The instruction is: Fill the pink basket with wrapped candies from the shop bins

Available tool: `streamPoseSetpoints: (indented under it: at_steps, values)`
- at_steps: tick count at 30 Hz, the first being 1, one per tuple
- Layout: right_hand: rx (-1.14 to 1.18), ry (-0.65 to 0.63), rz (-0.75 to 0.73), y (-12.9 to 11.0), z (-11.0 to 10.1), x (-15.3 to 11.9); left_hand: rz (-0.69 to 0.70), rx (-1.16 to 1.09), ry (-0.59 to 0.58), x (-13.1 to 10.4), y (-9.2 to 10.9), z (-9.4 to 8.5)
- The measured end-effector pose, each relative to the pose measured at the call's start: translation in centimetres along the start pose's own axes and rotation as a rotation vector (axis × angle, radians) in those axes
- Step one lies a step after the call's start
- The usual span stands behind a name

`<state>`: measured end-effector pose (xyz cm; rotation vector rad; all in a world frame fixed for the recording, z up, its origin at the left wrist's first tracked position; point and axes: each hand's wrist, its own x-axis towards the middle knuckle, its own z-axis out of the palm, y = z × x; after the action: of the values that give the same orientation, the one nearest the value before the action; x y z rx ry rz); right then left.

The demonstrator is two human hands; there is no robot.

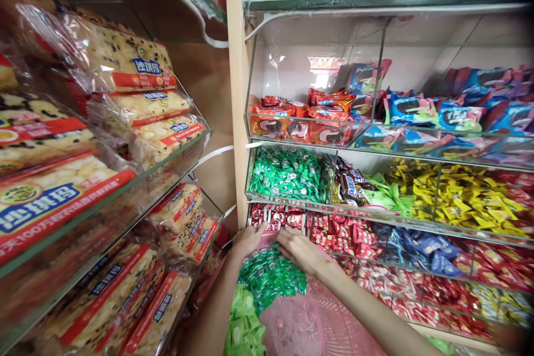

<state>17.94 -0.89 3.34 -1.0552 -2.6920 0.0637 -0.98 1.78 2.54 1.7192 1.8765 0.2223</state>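
Observation:
A pink mesh plastic basket is below me, tilted with its far rim against the shelves. Inside it lie small green-wrapped candies and lighter green packets; part of its pink bottom shows bare. My left hand grips the far rim on its left side, fingers pointing toward the shelf. A short way along the same rim, my right hand is closed on it from the right, just above the green candies. Both hands are in front of a bin of red-and-white packets.
A glass bin of matching green candies sits above my hands. To its right are Snickers bars and yellow-wrapped candies. Glass shelves of packaged sachima crowd the left, beside a wooden upright.

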Motion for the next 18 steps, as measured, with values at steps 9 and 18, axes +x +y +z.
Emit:
streamPoseSetpoints:
  at_steps: [9, 18]
  values:
    - [-0.08, -0.068, -0.075, -0.4, 2.5, 2.1, -0.002, 0.0, 0.018, 0.1, -0.2, 0.1]
    - [0.076, -0.064, -0.064, 0.2, 2.5, 1.4, 0.003, 0.003, 0.003, -0.2, 0.1, -0.2]
